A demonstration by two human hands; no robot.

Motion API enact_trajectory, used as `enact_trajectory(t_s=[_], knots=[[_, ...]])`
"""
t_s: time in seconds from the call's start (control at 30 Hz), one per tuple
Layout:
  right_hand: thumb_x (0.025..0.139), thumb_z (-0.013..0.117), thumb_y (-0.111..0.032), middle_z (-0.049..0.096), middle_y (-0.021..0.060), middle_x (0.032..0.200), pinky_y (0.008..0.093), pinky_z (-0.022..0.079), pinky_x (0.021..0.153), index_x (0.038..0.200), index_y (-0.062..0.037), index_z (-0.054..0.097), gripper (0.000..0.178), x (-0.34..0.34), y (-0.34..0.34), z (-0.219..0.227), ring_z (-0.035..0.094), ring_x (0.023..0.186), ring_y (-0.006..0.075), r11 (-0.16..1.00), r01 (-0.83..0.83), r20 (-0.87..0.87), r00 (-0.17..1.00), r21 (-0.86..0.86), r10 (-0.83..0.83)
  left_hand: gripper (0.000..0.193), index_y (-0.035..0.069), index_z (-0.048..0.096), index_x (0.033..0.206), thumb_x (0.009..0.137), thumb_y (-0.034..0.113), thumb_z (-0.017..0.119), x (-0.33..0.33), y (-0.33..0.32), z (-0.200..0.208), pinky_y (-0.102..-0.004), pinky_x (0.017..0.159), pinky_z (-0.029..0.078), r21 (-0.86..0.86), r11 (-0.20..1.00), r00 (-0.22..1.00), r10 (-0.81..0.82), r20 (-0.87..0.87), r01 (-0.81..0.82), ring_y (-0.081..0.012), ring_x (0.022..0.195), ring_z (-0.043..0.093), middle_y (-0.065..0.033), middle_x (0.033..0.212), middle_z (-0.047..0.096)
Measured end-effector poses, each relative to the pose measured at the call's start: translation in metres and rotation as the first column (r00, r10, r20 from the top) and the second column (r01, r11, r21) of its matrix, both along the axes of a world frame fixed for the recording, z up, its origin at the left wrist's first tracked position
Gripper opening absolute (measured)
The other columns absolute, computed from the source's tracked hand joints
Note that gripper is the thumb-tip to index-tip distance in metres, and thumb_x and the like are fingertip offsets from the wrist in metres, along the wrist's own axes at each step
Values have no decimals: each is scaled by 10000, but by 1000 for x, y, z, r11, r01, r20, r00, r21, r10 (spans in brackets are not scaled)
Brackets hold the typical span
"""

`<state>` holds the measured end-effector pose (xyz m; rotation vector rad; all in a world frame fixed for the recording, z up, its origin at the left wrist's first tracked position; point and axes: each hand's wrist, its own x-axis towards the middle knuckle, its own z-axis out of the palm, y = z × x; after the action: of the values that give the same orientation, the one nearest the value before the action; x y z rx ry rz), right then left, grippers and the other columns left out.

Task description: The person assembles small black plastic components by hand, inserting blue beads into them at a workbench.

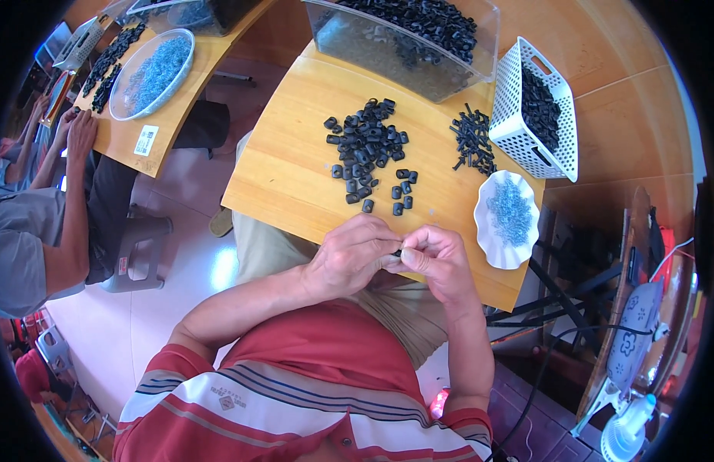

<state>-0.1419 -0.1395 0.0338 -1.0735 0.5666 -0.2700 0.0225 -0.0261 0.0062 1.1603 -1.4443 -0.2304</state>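
Note:
Just past the table's near edge, my left hand [353, 254] and my right hand [443, 266] meet, fingertips pinched together. Between them a small black part [397, 252] shows, mostly covered by the fingers. In front of my hands, a loose pile of short black cylindrical pieces [365, 146] with holes lies on the wooden table [276, 154]. Farther right is a heap of thin black pins [471, 137]. A white wavy-rimmed dish [486, 235] holds fine, bluish clear pieces [511, 212], possibly small springs, right of my right hand.
A clear plastic bin [388, 65] full of black parts stands at the far edge. A white perforated basket [557, 160] with black parts is at the right. On the left, another person [33, 239] works at a second table [160, 135]. A small white fan [630, 427] is low right.

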Motion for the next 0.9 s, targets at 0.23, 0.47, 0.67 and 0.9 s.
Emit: enact_trajectory(t_s=[0.23, 0.47, 0.67, 0.9], knots=[[900, 706, -75, 676, 60, 836, 265, 570, 717, 905, 21, 638, 117, 3, 0, 3, 675, 759, 133, 999, -16, -37, 999, 52, 18, 300, -27, 692, 986, 699, -32, 779, 1, 3, -1, -393, 738, 539, 20, 1000, 1000, -13, 19, 12, -324, 852, 652, -138, 928, 665], [894, 703, -39, 659, 52, 864, 245, 549, 707, 921, -7, 593, 118, 5, 4, -1, 652, 768, 110, 999, -8, -30, 1000, 43, 9, 264, -21, 710, 967, 711, -10, 769, -1, 3, -2, -379, 729, 541, 38, 999, 1000, 1, 8, -2, -313, 858, 642, -132, 932, 675], [891, 707, -17, 637, 35, 903, 228, 512, 715, 946, -36, 538, 179, 11, 14, -7, 619, 809, 84, 996, 85, 60, 994, 17, -86, 255, -10, 712, 972, 729, 11, 785, -2, 3, -3, -370, 744, 544, 93, 995, 998, 26, -60, -21, -299, 869, 658, -117, 935, 690], [887, 712, -25, 643, 22, 921, 219, 491, 712, 992, -23, 578, 171, 9, 18, -2, 595, 807, 67, 988, 98, 19, 995, -118, -96, 240, 4, 698, 965, 741, -5, 784, -4, 6, 1, -364, 745, 543, 132, 989, 996, 76, -54, -68, -286, 879, 668, -124, 955, 699]])
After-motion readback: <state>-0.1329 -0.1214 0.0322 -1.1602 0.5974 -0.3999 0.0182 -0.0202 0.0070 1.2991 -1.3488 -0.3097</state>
